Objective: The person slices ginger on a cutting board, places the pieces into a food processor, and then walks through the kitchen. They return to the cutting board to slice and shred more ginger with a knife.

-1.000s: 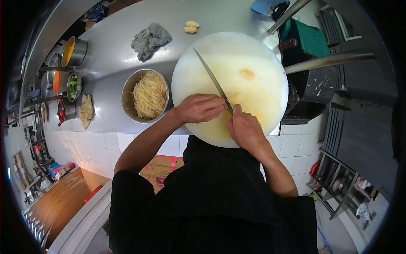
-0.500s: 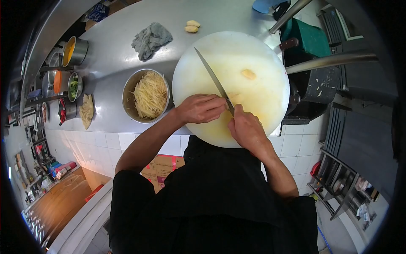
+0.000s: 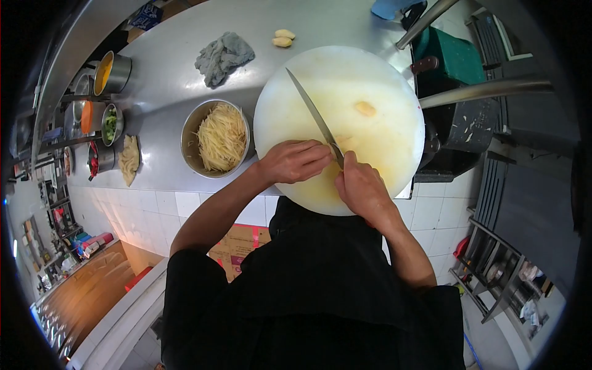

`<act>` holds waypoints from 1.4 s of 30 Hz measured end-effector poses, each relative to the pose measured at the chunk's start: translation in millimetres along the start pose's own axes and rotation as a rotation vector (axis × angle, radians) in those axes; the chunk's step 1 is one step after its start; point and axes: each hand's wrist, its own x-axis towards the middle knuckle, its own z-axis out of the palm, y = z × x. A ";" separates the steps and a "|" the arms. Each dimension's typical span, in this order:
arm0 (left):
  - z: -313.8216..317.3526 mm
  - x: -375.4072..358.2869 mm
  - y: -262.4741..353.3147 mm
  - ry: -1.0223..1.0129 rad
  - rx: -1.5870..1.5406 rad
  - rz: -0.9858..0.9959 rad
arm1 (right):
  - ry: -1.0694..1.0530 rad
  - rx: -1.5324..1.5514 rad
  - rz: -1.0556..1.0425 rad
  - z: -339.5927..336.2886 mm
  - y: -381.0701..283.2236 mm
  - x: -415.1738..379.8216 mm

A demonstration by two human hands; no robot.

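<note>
Over the round white cutting board (image 3: 388,80), my right hand (image 3: 364,188) grips the handle of a long knife (image 3: 311,108), whose tip points to the upper left. My left hand (image 3: 297,161) is closed beside the blade near its handle end; what its fingers pinch is too small to make out. A pale yellow piece (image 3: 365,109) lies on the board, right of the blade. Left of the board stands a metal pot (image 3: 190,161) holding pale shredded strips (image 3: 222,137).
A crumpled grey cloth (image 3: 224,58) and pale peeled pieces (image 3: 283,42) lie on the steel table (image 3: 160,80). Metal containers (image 3: 120,74) and a beige cloth (image 3: 129,160) are at the left. Another knife handle (image 3: 425,65) and black bins (image 3: 465,126) are at the right.
The whole view has shifted slightly, with things appearing a little further right. My hands and the knife keep nearly the same pose over the board.
</note>
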 end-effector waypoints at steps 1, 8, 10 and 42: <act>-0.3 0.0 0.4 -0.001 -0.002 0.001 | 0.000 0.001 0.002 -0.4 -0.1 -0.4; -1.0 0.3 0.3 -0.034 -0.020 -0.015 | -0.010 0.009 0.000 -0.1 1.0 0.2; -1.0 0.2 0.0 -0.031 -0.013 -0.016 | -0.010 0.011 -0.003 0.3 1.3 0.8; -0.6 0.2 -3.0 -0.009 -0.046 0.008 | 0.006 -0.110 -0.008 -11.6 -10.8 -37.6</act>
